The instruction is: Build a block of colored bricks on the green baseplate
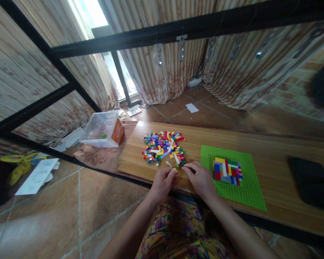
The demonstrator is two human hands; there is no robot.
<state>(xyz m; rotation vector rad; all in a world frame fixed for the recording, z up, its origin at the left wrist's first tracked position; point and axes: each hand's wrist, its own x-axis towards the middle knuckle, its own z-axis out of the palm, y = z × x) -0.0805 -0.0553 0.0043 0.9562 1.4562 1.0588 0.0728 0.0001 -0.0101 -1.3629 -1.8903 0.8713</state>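
Note:
My left hand [163, 181] is closed in a pinch at the near edge of the table, and a small pale yellow toy brick [174, 169] shows at its fingertips. Just to the right, my right hand [201, 180] has thumb and forefinger pressed together; whatever lies between them is too small to make out. In front of both hands spreads a pile of loose coloured toy bricks [162, 145], with a white brick [169, 164] at its near side. Right of my right hand, a block of joined bricks [227, 171] stands on a green baseplate [250, 190].
A black phone or tablet [311, 182] lies on the wooden table [275, 154] at the right. Left of it stands a clear plastic box [99, 131] with an orange label and some pieces inside. A black metal frame [140, 39] crosses in front of striped curtains.

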